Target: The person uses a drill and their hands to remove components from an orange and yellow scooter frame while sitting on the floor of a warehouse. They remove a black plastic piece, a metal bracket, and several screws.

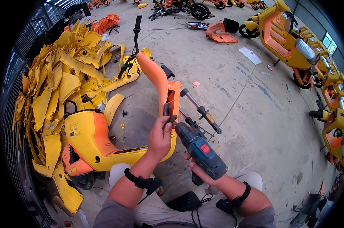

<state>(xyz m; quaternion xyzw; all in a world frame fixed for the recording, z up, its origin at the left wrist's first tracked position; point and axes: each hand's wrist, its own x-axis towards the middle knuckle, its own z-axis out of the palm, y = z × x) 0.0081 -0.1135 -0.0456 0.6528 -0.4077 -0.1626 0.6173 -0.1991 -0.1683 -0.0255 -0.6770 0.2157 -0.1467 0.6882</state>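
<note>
A partly stripped electric scooter with yellow and orange panels stands before me. My right hand grips a blue-and-black cordless drill by its handle, its chuck angled up and left toward the scooter's orange front panel. Beside the chuck, the fingers of my left hand are closed in a pinch at a small dark brown piece whose kind I cannot make out. My left hand covers part of the panel's lower end. The drill's tip is hard to see. A fork leg juts out right of the panel.
Broken yellow panels lie heaped on the left. Yellow and orange scooters line the right side. An orange panel and white paper lie on the concrete floor. A stripped frame stands farther back.
</note>
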